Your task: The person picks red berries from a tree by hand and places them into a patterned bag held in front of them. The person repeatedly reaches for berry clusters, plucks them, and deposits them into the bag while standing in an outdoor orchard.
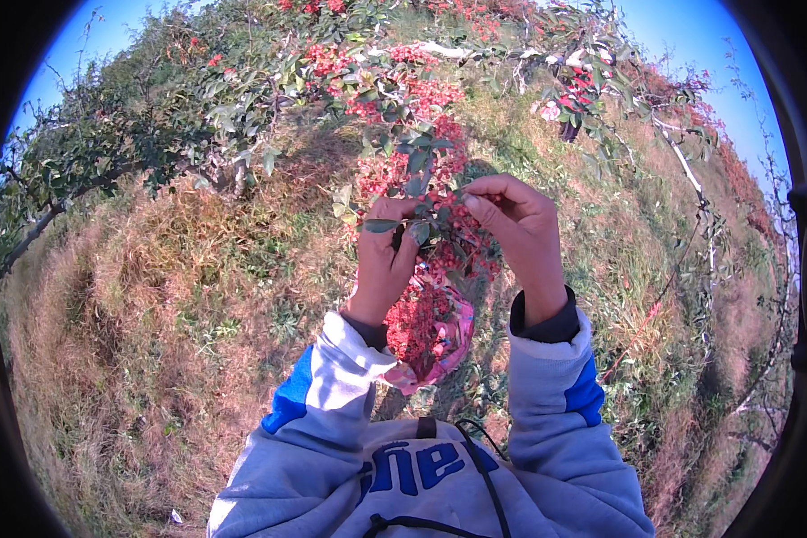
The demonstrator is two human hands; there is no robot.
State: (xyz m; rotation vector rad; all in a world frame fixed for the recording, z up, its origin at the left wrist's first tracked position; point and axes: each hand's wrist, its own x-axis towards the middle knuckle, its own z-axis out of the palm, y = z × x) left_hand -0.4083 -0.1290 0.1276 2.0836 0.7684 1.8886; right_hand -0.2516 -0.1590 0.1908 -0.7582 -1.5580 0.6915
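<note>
Before my chest hangs a leafy branch with clusters of small red berries [446,138], which look like Sichuan pepper. My left hand [385,259] is closed around the twig under its green leaves [381,226]; the grip is partly hidden by leaves. On the right side of the same cluster, my right hand [526,228] pinches berries between thumb and forefinger. Directly below both hands is a pink patterned bag [463,326] with its mouth open, holding a heap of picked red berries [413,323]. My left wrist and cuff overlap the bag's left rim.
Leafy branches [107,155] spread at the left, and a pale bare branch [679,151] curves down at the right. Red and pink cloth [577,91] shows through leaves farther off. Dry grass [141,350] covers the ground. A dark cord [487,471] hangs from my sweatshirt.
</note>
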